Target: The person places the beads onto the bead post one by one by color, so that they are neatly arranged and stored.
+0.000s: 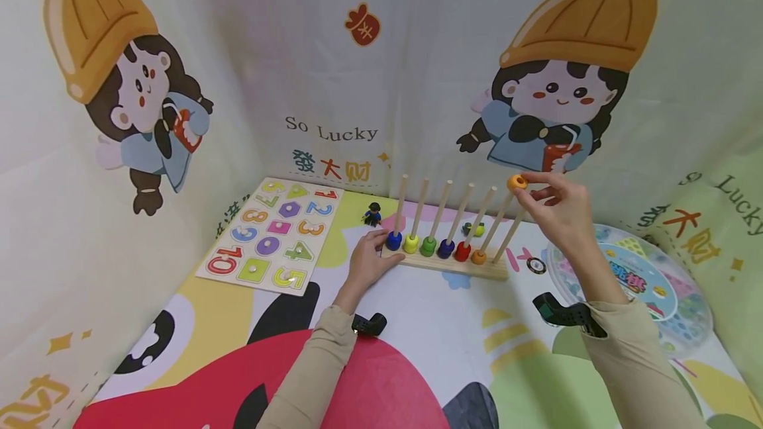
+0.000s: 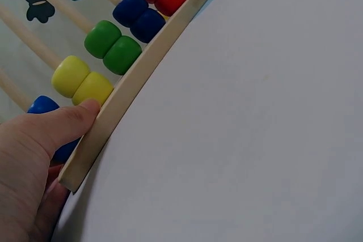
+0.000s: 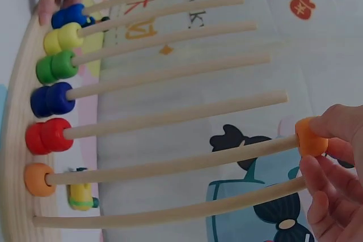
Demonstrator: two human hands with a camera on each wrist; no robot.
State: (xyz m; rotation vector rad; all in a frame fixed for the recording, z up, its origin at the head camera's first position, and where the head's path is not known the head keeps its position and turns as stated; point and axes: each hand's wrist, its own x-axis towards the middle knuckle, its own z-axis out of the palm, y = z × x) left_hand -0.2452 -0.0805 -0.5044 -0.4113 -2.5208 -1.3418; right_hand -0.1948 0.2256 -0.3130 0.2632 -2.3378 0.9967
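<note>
Up at the tip of the sixth wooden rod (image 1: 497, 224), a small orange wooden bead (image 1: 516, 182) sits pinched between the thumb and fingers (image 3: 334, 126) of the person's right hand (image 1: 557, 210), the bead's hole threaded onto the rod's end. The rod belongs to a pale wooden bead rack with seven slanted rods (image 1: 453, 265), standing near the far edge of a cartoon-printed worktop (image 1: 417, 323). At the rack's left end, the left hand (image 1: 366, 263) rests with relaxed, straight fingers against the base, thumb (image 2: 62, 120) laid along its front edge beside the blue beads (image 1: 393, 240). Pairs of yellow beads (image 1: 411, 243), green beads (image 1: 428, 246), dark blue beads (image 1: 446, 248) and red beads (image 1: 462, 251) sit at the rod bottoms, with a single orange bead (image 1: 479, 257) on the sixth. A wooden number puzzle board (image 1: 274, 234) lies toward the far left corner.
</note>
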